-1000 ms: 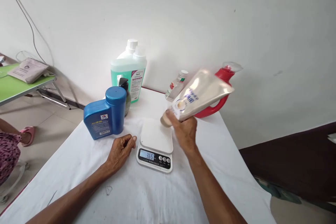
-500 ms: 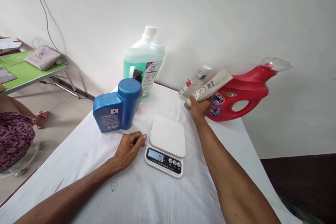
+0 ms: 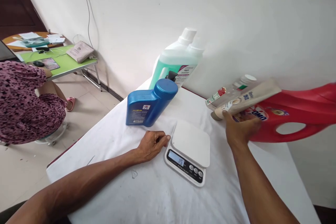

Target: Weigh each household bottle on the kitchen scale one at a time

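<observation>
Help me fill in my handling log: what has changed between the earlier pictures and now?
The right hand has carried the glossy beige pouch from the white square scale's far corner away and rightward, to beside the clear plastic bottle and red plastic jug; whether it has let go is unclear. The scale's grey digital display dropped from 365 to 15. The loosely curled left hand stayed beside the scale.

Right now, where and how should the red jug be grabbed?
Probably by the handle of the red jug, from the near right: its open hole leaves room to wrap round, while the pouch and right hand crowd the jug's left end.
</observation>
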`<action>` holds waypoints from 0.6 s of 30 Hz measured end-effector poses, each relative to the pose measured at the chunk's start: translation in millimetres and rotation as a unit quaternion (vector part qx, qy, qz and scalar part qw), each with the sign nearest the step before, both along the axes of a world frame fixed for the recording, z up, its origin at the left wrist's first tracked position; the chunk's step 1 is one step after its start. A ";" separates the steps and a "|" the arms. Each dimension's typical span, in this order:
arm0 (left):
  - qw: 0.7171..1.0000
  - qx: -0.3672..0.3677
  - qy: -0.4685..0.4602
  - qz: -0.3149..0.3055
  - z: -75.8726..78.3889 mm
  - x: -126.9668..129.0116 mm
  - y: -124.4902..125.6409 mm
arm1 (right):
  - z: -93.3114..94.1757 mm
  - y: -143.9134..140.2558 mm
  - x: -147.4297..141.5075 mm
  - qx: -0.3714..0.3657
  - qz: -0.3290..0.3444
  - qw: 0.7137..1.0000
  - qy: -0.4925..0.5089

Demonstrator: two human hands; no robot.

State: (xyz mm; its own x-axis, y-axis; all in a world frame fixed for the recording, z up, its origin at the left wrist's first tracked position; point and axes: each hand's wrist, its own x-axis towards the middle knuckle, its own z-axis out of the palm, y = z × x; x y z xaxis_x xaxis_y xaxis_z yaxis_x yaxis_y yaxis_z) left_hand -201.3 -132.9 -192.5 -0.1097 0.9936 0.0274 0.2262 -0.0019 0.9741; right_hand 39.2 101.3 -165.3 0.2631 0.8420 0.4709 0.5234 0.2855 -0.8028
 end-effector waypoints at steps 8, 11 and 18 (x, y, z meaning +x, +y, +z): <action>0.999 0.034 0.022 0.012 -0.1 -0.7 -4.1 | 75.9 -127.8 -100.6 -0.027 0.318 0.948 -0.014; 0.994 0.089 0.054 0.019 4.7 -1.1 -13.8 | 69.8 -144.1 -146.0 -0.126 0.427 0.895 -0.010; 0.953 0.234 0.137 0.135 48.1 -27.8 -33.7 | 51.5 -139.8 -181.7 -0.213 0.467 0.854 0.079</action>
State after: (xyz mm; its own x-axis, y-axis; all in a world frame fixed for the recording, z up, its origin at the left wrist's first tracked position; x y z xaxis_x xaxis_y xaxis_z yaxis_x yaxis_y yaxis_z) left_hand -229.1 -166.6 -144.4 -0.2850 0.8016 0.5256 0.5266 -0.3272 0.7846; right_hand -142.4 -38.5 -113.8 -0.5859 0.8054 0.0898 0.1018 0.1830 -0.9778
